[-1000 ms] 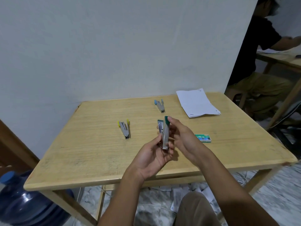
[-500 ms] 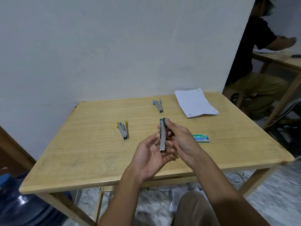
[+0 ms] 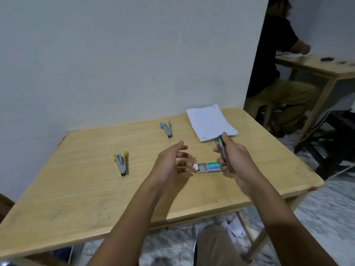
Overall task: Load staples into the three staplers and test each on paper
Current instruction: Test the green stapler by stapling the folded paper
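Half a second ago both of my hands were together on the green stapler [image 3: 222, 154] in the middle of the frame. Now my left hand [image 3: 169, 166] has let go of it. That hand hangs above the desk [image 3: 76, 189] with its fingers spread and loose, a little blurred, holding nothing. My right hand [image 3: 237, 158] alone grips the stapler and has carried it to the right of centre. My fingers curl round its metal body, and its green end points up toward the far edge, tilted slightly left.

The staple box [image 3: 211, 167], which lay closed to the right of my hands before, now sits between them on the desk. Its tray is slid out to the left, toward my left fingertips. The lower end of the stapler is just beside the right end of the box; I cannot tell whether they touch.

The yellow stapler [image 3: 121, 162] lies on the desk left of centre, well apart from my left hand. The blue stapler [image 3: 166, 129] lies further back, above my left hand in the frame. The stack of paper [image 3: 210, 121] lies at the far right of the desk, its near corner just behind the green end of the stapler.

In the upper right of the frame another person [image 3: 272, 54] sits at a second desk [image 3: 326, 69].
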